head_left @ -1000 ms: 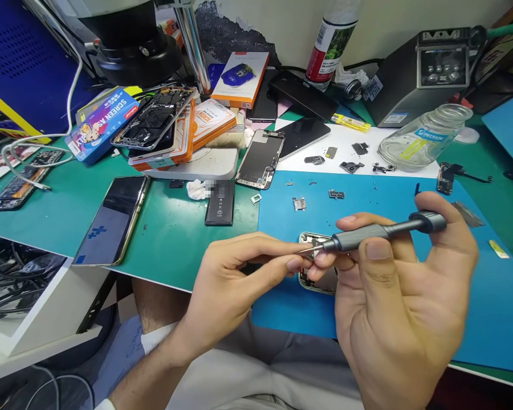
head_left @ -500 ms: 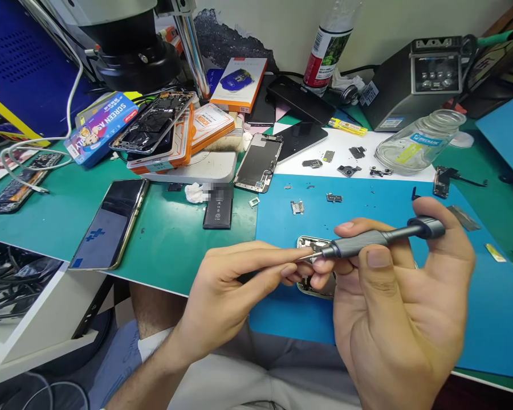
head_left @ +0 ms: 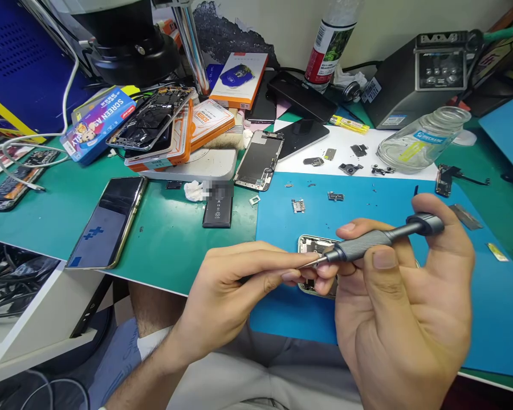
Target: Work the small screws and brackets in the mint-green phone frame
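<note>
A cluttered repair surface (head_left: 171,228) runs along a pale wall, covered by a green mat with a blue mat (head_left: 496,307) laid over its right part, up to the near edge. At the back left stands a microscope (head_left: 128,40) before a blue panel; at the back right sit a grey box with knobs (head_left: 427,74) and a glass jar (head_left: 423,139) lying on its side. A spray can (head_left: 331,42) stands against the wall. Toward the left near edge lies a phone (head_left: 106,222) with its screen up; a black battery (head_left: 218,210) and a bare screen panel (head_left: 259,161) lie mid-surface, with small metal parts scattered across the blue mat beyond the hands.

The right hand (head_left: 406,319) has its grip closed around a grey screwdriver (head_left: 376,239), held almost level, tip pointing left. The left hand (head_left: 235,290) pinches thumb and forefinger together right at that tip; whether anything sits between them is too small to tell. Both hands hover above a phone frame (head_left: 314,246) on the blue mat near the near edge, largely hiding it.
</note>
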Demonstrator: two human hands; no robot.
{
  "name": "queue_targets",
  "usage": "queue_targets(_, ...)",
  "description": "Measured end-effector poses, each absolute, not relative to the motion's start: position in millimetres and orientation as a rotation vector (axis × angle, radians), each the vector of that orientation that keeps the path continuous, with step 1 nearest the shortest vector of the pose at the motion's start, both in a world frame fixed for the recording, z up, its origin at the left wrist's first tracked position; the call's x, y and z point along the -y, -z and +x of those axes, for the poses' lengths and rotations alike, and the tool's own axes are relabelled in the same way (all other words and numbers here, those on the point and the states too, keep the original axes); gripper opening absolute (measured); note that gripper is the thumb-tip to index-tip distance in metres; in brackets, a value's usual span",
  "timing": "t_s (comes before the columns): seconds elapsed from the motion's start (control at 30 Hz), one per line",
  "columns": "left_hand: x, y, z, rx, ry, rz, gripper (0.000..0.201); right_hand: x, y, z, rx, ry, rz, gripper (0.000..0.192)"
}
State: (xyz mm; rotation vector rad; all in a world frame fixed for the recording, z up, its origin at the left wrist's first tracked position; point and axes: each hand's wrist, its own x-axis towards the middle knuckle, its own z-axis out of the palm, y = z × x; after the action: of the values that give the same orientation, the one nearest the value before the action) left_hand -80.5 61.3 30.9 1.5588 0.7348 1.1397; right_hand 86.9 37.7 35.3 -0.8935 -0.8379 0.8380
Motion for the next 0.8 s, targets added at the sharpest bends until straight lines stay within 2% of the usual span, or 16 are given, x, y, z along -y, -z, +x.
queue_targets(0.33, -62.2, -29.2, -79.8, -0.706, -1.147, 1.512, 0.035, -32.7, -44.7, 85.2, 0.755, -0.909, -0.994, 0.051)
queue_targets(0.8, -59.5, -31.2, -80.7, -0.703, -1.135, 1.515, 0.038, -34.7, -39.7, 88.4, 0.796, -0.891, -0.958, 0.048)
